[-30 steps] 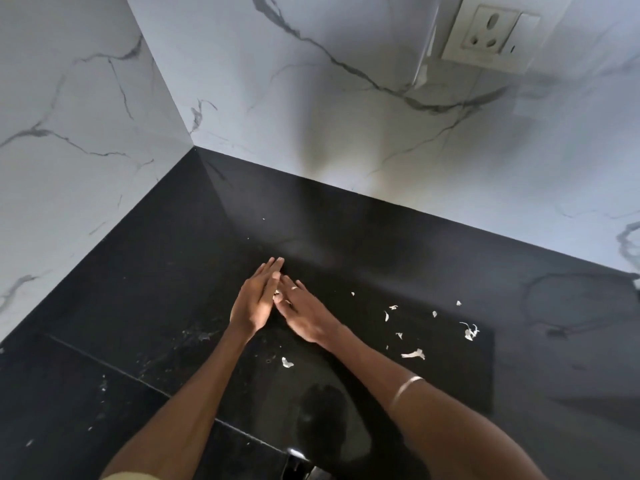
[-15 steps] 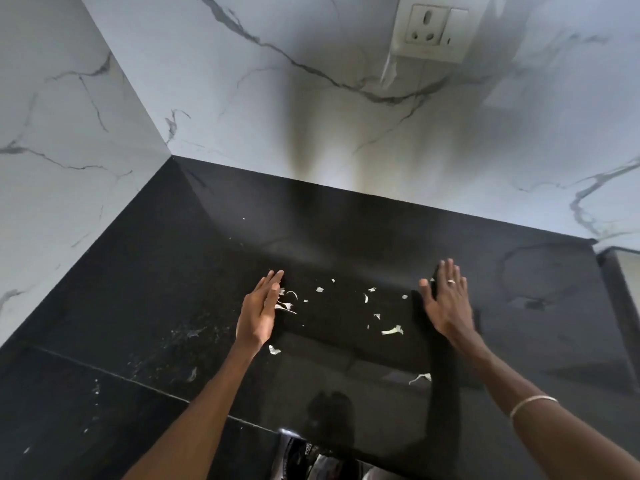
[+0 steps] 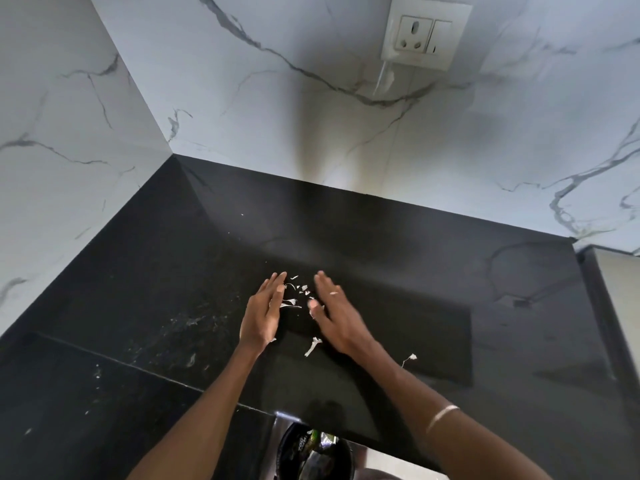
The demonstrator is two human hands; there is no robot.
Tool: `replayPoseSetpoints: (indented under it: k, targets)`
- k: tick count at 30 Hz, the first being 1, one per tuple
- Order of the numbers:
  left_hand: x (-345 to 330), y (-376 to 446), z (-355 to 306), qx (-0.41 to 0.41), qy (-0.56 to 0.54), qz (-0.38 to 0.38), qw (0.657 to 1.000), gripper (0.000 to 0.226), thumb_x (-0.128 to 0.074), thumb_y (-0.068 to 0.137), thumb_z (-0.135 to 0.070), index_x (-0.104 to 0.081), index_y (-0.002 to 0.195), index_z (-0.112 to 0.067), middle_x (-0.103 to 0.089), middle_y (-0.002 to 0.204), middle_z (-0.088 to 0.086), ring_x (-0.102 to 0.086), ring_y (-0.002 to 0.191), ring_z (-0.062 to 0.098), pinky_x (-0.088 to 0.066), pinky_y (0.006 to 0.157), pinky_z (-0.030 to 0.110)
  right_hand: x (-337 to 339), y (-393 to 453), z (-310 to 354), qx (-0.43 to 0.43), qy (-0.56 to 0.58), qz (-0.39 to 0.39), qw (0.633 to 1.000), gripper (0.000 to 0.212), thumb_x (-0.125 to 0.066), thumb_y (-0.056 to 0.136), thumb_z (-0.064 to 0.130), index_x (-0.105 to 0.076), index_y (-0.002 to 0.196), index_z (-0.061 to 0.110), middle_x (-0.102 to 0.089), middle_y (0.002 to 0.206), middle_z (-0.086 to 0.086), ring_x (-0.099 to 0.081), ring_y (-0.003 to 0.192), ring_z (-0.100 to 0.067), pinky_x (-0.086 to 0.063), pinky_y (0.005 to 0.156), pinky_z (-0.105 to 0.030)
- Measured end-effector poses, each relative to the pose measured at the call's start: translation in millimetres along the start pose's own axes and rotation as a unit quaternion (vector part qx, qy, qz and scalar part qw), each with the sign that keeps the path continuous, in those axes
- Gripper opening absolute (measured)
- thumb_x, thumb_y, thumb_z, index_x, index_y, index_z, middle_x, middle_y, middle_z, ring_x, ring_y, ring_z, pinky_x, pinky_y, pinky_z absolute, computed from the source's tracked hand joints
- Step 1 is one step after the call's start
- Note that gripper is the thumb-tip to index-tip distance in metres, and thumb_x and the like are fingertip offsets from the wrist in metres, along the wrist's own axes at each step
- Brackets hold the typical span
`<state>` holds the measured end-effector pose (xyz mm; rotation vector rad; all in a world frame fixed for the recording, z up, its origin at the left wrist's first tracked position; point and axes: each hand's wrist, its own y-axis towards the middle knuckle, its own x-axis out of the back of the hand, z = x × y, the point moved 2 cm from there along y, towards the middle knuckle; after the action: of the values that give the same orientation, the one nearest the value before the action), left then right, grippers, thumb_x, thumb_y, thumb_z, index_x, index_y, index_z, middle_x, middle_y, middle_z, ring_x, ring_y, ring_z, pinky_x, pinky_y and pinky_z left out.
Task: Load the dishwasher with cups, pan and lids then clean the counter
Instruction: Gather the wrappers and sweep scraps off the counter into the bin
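Both my hands lie on the black counter [image 3: 398, 244] with straight fingers, edges down, facing each other. My left hand [image 3: 263, 315] stands on the left of a small heap of white peel scraps [image 3: 298, 296]. My right hand [image 3: 334, 315], with a ring on one finger, is just to the right of the heap, blurred by motion. The scraps lie between the two palms. Two more scraps lie apart: one [image 3: 312, 345] near my right wrist, another [image 3: 410, 358] further right. No cups, pan, lids or dishwasher are in view.
White marble walls meet in a corner at the back left. A wall socket [image 3: 426, 36] sits high on the back wall. A black bin [image 3: 313, 452] with rubbish stands below the counter's front edge. Pale smears and crumbs [image 3: 187, 322] mark the counter to the left.
My right hand has swept left from the far right of the counter, pushing the scattered scraps into a heap against my left hand, which stayed about in place.
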<state>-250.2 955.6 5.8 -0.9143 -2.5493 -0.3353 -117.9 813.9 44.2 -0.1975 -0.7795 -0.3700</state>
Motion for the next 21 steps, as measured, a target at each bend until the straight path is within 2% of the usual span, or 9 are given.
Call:
replayPoseSetpoints:
  k: [2, 4, 7, 9, 12, 15, 18, 21]
  targets:
    - [-1, 0, 0, 0.005, 0.0, 0.002, 1.0, 0.059, -0.032, 0.099, -0.05, -0.052, 0.14, -0.012, -0.051, 0.144, 0.004, -0.034, 0.143, 0.008, -0.024, 0.121, 0.036, 36, -25, -31, -0.029, -0.019, -0.082, 0.996, 0.062, -0.035, 0.1, 0.044, -0.025, 0.154, 0.015, -0.015, 0.161, 0.003, -0.007, 0.149, -0.006, -0.007, 0.123, -0.031]
    - [-2, 0, 0, 0.005, 0.004, 0.003, 1.0, 0.058, -0.032, 0.099, -0.049, -0.052, 0.14, -0.012, -0.052, 0.144, 0.003, -0.034, 0.143, 0.008, -0.024, 0.121, 0.036, 71, -60, -76, -0.098, -0.063, -0.142, 0.983, 0.065, -0.033, 0.098, 0.048, -0.027, 0.153, 0.013, -0.017, 0.161, 0.001, -0.008, 0.149, -0.008, -0.008, 0.123, -0.031]
    - [-3, 1, 5, 0.009, 0.006, 0.005, 1.0, 0.057, -0.032, 0.099, -0.051, -0.052, 0.141, -0.016, -0.05, 0.145, 0.002, -0.032, 0.144, 0.01, -0.024, 0.121, 0.038, 98, -120, -129, -0.211, -0.13, -0.158, 0.956, 0.078, -0.019, 0.095, 0.061, -0.021, 0.154, 0.009, -0.014, 0.162, -0.005, -0.003, 0.149, -0.012, -0.009, 0.123, -0.038]
    - [-4, 1, 10, 0.019, 0.011, 0.014, 1.0, 0.057, -0.033, 0.099, -0.053, -0.051, 0.141, -0.019, -0.049, 0.146, 0.001, -0.032, 0.144, 0.01, -0.025, 0.121, 0.039, 89, -144, -135, -0.236, -0.172, -0.152, 0.944, 0.08, -0.015, 0.094, 0.06, -0.017, 0.154, 0.008, -0.011, 0.163, -0.006, -0.002, 0.15, -0.015, -0.009, 0.123, -0.04]
    - [-2, 1, 13, 0.025, 0.012, 0.018, 0.999, 0.057, -0.033, 0.099, -0.054, -0.049, 0.142, -0.02, -0.048, 0.147, 0.002, -0.031, 0.144, 0.011, -0.025, 0.121, 0.041, 59, -139, -111, -0.257, -0.195, -0.172, 0.931, 0.078, -0.014, 0.095, 0.055, -0.017, 0.154, 0.006, -0.012, 0.162, -0.008, -0.005, 0.151, -0.02, -0.008, 0.123, -0.038]
    - [-2, -8, 5, 0.009, -0.01, 0.03, 0.999, 0.058, -0.035, 0.099, -0.051, -0.05, 0.141, -0.012, -0.05, 0.145, 0.007, -0.035, 0.143, 0.014, -0.026, 0.12, 0.041, 27, -105, -74, -0.271, -0.174, -0.191, 0.927, 0.078, -0.012, 0.094, 0.055, -0.018, 0.154, 0.005, -0.012, 0.162, -0.009, -0.005, 0.151, -0.021, -0.005, 0.123, -0.037]
    - [-4, -26, -7, -0.008, -0.032, 0.028, 0.999, 0.05, -0.038, 0.102, -0.037, -0.051, 0.139, -0.006, -0.053, 0.142, 0.008, -0.043, 0.138, 0.01, -0.029, 0.119, 0.038, -15, -70, -31, -0.227, -0.158, -0.168, 0.946, 0.075, -0.014, 0.096, 0.054, -0.013, 0.155, 0.008, -0.007, 0.163, -0.007, 0.0, 0.151, -0.019, -0.002, 0.123, -0.037]
    - [-5, -42, -15, -0.006, -0.034, 0.023, 0.999, 0.046, -0.036, 0.103, -0.03, -0.052, 0.139, -0.006, -0.053, 0.142, 0.005, -0.043, 0.137, 0.006, -0.03, 0.119, 0.037, -55, -43, 12, -0.153, -0.14, -0.119, 0.971, 0.07, -0.012, 0.099, 0.052, -0.009, 0.156, 0.011, -0.002, 0.163, -0.004, 0.006, 0.15, -0.014, 0.0, 0.123, -0.036]
